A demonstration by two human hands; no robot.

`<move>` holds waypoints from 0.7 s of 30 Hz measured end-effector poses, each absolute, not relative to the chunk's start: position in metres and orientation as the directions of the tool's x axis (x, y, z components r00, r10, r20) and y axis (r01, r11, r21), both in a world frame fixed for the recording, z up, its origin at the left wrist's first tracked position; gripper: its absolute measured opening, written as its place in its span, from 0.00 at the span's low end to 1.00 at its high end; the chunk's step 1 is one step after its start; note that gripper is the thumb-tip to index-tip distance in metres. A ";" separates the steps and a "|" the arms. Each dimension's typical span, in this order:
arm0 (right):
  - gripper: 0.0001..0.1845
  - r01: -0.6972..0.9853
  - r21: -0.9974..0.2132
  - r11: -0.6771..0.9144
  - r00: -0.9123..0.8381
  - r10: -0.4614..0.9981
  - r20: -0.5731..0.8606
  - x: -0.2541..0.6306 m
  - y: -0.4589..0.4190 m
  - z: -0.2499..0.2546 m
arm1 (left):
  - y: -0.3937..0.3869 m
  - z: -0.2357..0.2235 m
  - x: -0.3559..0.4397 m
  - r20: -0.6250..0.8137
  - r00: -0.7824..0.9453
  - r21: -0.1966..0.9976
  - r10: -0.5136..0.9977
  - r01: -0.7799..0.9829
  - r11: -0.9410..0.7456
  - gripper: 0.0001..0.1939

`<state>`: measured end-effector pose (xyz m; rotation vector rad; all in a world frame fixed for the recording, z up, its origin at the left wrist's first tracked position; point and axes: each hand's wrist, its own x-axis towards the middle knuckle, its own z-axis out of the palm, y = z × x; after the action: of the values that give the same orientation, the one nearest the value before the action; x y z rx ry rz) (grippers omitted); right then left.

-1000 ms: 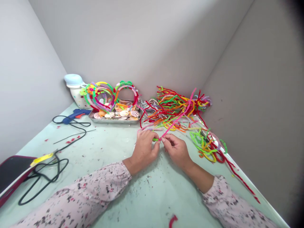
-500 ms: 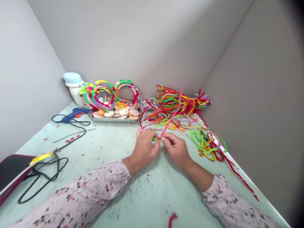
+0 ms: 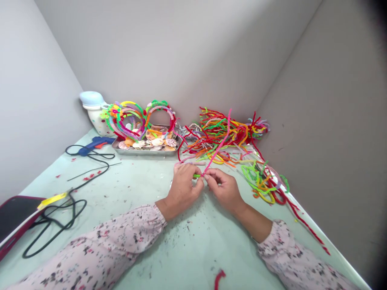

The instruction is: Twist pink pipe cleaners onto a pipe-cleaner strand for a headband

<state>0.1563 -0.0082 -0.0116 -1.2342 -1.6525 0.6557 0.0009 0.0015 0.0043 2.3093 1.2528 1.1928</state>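
My left hand [image 3: 185,184] is closed, with finger and thumb pinching a short green piece of pipe cleaner [image 3: 196,176]. A pale pink fuzzy strip [image 3: 189,160] curves out behind that hand; I cannot tell whether it is held too. Fingertip to fingertip with it, my right hand [image 3: 223,187] pinches the lower end of a long pink pipe cleaner [image 3: 221,143]. The pink length crosses the green piece at the fingertips and slants up and to the right, its upper end free. The exact join is mostly covered by my fingers.
A metal tray [image 3: 145,152] of seashells holds colourful fuzzy headbands [image 3: 128,121]. Left of it are a white jar [image 3: 98,117] and a blue glue gun [image 3: 95,145] with black cord. Pipe cleaners [image 3: 217,125] pile up behind. A red scrap [image 3: 219,278] lies in front.
The pink pipe cleaner's free end has tipped very slightly to the left. Both hands keep nearly the same place and pinch.
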 end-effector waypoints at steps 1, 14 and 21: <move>0.10 0.430 -0.832 0.351 -0.058 0.930 0.363 0.156 -0.008 -0.011 | 0.002 0.004 0.001 0.540 0.294 0.555 0.789 0.580 -0.596 0.01; 0.10 0.423 -0.840 0.341 -0.067 0.936 0.346 0.156 -0.008 -0.009 | 0.002 0.003 0.001 0.539 0.301 0.546 0.787 0.587 -0.598 0.01; 0.10 0.450 -0.824 0.346 -0.085 0.934 0.346 0.157 -0.010 -0.008 | 0.003 0.001 0.000 0.546 0.314 0.520 0.777 0.600 -0.608 0.01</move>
<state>0.1571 -0.0097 -0.0082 -1.2480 -1.6951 0.6654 -0.0001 0.0032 0.0010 2.3589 1.2589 1.1719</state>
